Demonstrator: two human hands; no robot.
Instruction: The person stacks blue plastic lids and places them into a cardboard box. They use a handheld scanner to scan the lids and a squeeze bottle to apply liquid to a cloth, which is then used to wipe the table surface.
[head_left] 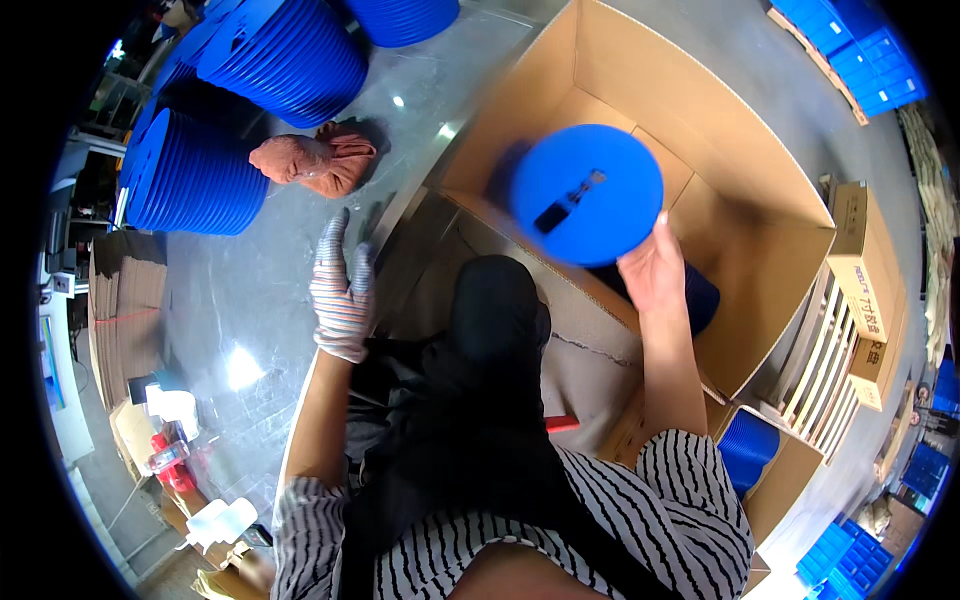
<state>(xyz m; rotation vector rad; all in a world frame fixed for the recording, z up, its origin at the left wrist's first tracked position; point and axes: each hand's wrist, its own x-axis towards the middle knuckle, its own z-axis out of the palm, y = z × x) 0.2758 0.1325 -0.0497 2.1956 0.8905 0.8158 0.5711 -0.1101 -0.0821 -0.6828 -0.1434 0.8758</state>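
My right hand [657, 265] is bare and grips the near right rim of a blue round plastic disc [590, 175] with dark cutouts at its middle. The disc is held over an open cardboard box [770, 190] and is slightly blurred; how many discs are in the grip is hidden. Below my hand, more blue discs [703, 300] show inside the box, partly covered by my wrist. My left hand [340, 295], in a striped knit glove, is held over the grey table [230, 290] near its edge, fingers stretched and holding nothing.
Tall stacks of blue discs [195, 180] stand at the table's far left, with a crumpled brown cloth [315, 160] beside them. Flattened cardboard [125, 310] stands at the left. To the right are a wooden pallet [815, 350] and a long carton [865, 270].
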